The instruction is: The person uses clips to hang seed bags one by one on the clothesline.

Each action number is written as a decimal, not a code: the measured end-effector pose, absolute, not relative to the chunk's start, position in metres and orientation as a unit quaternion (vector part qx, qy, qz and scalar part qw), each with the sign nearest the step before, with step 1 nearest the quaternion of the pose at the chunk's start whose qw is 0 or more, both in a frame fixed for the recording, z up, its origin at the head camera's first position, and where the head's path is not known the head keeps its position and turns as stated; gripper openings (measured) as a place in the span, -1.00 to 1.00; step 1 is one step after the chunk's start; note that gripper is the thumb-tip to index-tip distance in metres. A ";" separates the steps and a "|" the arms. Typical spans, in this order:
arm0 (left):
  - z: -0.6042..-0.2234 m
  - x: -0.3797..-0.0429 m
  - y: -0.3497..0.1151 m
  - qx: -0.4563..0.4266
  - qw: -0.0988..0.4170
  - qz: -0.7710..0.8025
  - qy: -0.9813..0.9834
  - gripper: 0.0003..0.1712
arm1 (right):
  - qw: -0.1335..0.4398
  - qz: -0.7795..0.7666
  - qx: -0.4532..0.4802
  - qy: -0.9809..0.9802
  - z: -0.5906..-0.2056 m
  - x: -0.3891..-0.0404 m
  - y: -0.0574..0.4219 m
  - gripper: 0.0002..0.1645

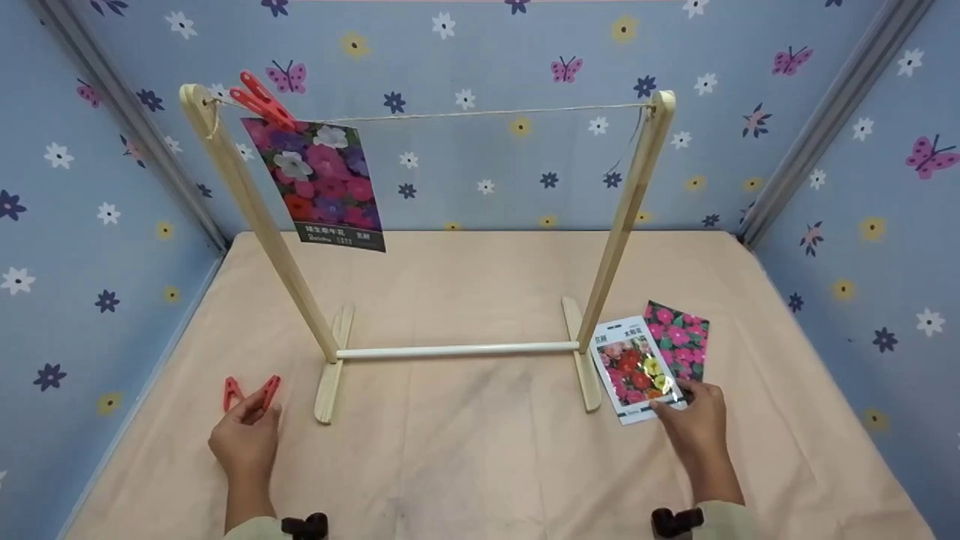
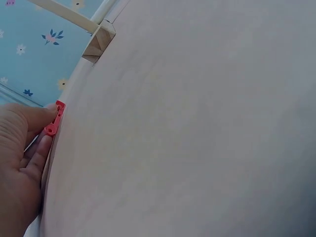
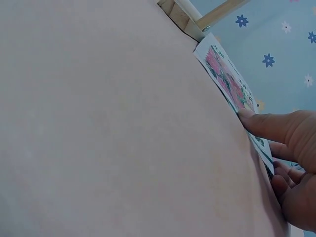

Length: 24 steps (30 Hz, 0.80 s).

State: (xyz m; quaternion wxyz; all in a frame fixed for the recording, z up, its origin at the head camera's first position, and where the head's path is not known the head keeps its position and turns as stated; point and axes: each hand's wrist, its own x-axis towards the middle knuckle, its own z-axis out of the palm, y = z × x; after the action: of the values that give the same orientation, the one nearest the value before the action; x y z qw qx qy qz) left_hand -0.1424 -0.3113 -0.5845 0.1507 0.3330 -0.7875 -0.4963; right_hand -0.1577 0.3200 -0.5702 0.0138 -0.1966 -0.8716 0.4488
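My left hand (image 1: pixel 246 442) pinches a red clothespin (image 2: pixel 57 118) between thumb and fingers, low over the table on the left. In the head view, red plastic clothespin parts (image 1: pixel 232 393) show on both sides of the fingertips; whether they belong to one pin or two I cannot tell. On the right, my right hand (image 1: pixel 697 424) grips the lower right corner of a white-bordered flower seed packet (image 1: pixel 631 367), thumb on top. A second packet with pink flowers (image 1: pixel 679 337) lies partly beneath it. Another seed packet (image 1: pixel 330 180) hangs from the string, held by a red clothespin (image 1: pixel 262 101).
A wooden frame stands mid-table, with a left post (image 1: pixel 262 232), a right post (image 1: pixel 626 217) and a white bottom bar (image 1: pixel 457 350). A thin string (image 1: pixel 480 113) joins the post tops. Blue flowered panels (image 1: pixel 480 172) enclose the cloth-covered table (image 1: pixel 465 450).
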 end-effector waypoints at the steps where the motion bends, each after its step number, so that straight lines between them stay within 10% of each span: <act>1: -0.585 -0.142 -0.311 0.338 0.163 -0.498 -0.781 -0.57 | 0.017 0.448 -0.196 -0.872 -0.571 -0.157 0.320 -0.17; 24: -0.581 -0.147 -0.314 0.320 0.144 -0.467 -0.812 -0.55 | 0.038 0.470 -0.211 -0.856 -0.579 -0.157 0.319 -0.16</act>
State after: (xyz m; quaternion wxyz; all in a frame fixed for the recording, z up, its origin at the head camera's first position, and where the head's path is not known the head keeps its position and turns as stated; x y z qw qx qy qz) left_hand -0.1473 -0.3141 -0.5811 0.1435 0.3200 -0.8119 -0.4668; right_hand -0.1566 0.3189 -0.5788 0.0383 -0.2113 -0.8562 0.4700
